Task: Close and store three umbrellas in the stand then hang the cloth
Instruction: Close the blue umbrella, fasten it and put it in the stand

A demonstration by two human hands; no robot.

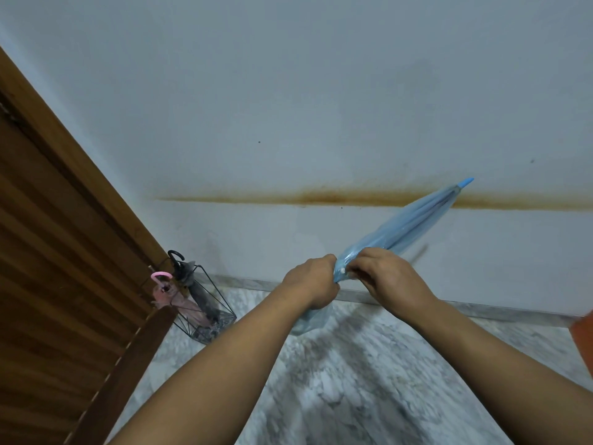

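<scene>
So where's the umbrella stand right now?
In the head view the wire stand sits low on the left, on the marble floor beside the wooden door, already holding a pink and a black umbrella.

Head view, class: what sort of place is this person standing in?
Probably a home entryway: a wooden door beside a wire umbrella stand on a marble floor, against a stained wall.
</scene>
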